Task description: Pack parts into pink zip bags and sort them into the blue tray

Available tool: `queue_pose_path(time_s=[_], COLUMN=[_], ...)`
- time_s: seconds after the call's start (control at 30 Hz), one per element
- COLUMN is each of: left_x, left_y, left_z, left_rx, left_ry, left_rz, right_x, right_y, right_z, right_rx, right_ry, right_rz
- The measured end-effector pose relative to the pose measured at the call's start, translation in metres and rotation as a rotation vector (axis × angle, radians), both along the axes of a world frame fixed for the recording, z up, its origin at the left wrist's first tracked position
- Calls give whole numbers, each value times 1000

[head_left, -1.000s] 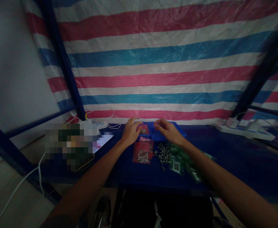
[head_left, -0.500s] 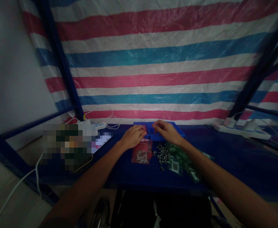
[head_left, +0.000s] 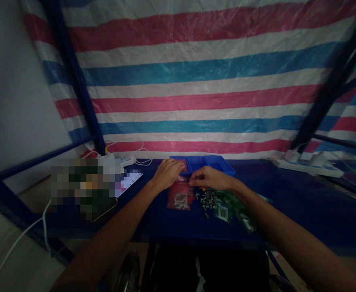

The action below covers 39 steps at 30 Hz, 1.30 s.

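Note:
My left hand [head_left: 168, 173] rests at the left compartment of a blue divided tray [head_left: 223, 165], its fingers bent and pressed together; whatever they hold is hidden. Just right of it my right hand [head_left: 211, 178] pinches thumb and fingers together, close to the top of the red plastic bags, and I cannot make out anything between the fingertips. Below both hands lies a red plastic bag [head_left: 179, 199] with light, slim pieces inside. To its right is a pile of small metal screws [head_left: 207, 199]. Green plastic bags [head_left: 231, 202] with similar pieces lie under my right forearm.
On the left of the blue table [head_left: 290, 202] lie a lit phone [head_left: 131, 182] and a blurred-out patch. White power strips stand at the back left and on the right [head_left: 308, 167]. Blue metal posts [head_left: 74, 81] and a striped sheet [head_left: 196, 73] bound the table.
My right hand has moved from over the tray down and toward me, to the top of the red bags. My left hand has barely moved. The tray's right compartments are now uncovered.

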<state>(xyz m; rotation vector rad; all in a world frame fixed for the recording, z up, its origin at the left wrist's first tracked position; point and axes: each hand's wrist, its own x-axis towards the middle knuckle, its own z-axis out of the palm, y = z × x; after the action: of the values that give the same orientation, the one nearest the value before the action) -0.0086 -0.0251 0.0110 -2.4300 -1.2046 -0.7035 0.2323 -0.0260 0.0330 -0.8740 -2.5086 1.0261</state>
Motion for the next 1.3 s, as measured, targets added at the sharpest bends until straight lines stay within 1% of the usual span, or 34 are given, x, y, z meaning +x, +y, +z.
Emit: queue_pose_path(time_s=[0.1, 0.13, 0.2, 0.27, 0.37, 0.43, 0.6, 0.8, 0.93, 1.07, 1.2, 1.23, 1.3], left_x=[1, 1, 1, 1, 1, 1, 2, 2, 1, -1, -1, 0, 1], left_y=[-3, -4, -4, -3, -1, 1, 3, 5, 6, 10, 13, 13, 12], left_z=[6, 7, 7, 5, 0, -2, -5, -6, -8, -8, -6, -5, -4], left_rx=[61, 75, 90, 88, 67, 48, 19, 28, 24, 2, -59, -70, -85], left_ry=[-47, -69, -115, -159, -204, -226, -286, -346, -406, -509, -705, -750, -806], left_rz=[193, 240, 285, 292, 279, 270, 237, 191, 160, 114, 42, 20, -19], right_x=[-2, -3, -5, -8, -13, -15, -14, -14, -14, -13, -11, -11, -10], right_y=[-3, -4, -6, -8, -8, -6, -3, -8, -7, -3, -2, -2, -1], right_z=[-1, 0, 0, -1, -5, -8, -12, -6, -7, -10, -5, -3, 2], right_rx=[15, 26, 57, 105, 205, 245, 237, 243, 264, 280, 232, 242, 315], right_ry=[-56, -67, -88, -114, -147, -152, -115, -57, -6, 94, 244, 281, 355], right_rz=[-41, -61, -77, -64, -55, -50, -43, -89, -87, -99, -158, -166, -181])
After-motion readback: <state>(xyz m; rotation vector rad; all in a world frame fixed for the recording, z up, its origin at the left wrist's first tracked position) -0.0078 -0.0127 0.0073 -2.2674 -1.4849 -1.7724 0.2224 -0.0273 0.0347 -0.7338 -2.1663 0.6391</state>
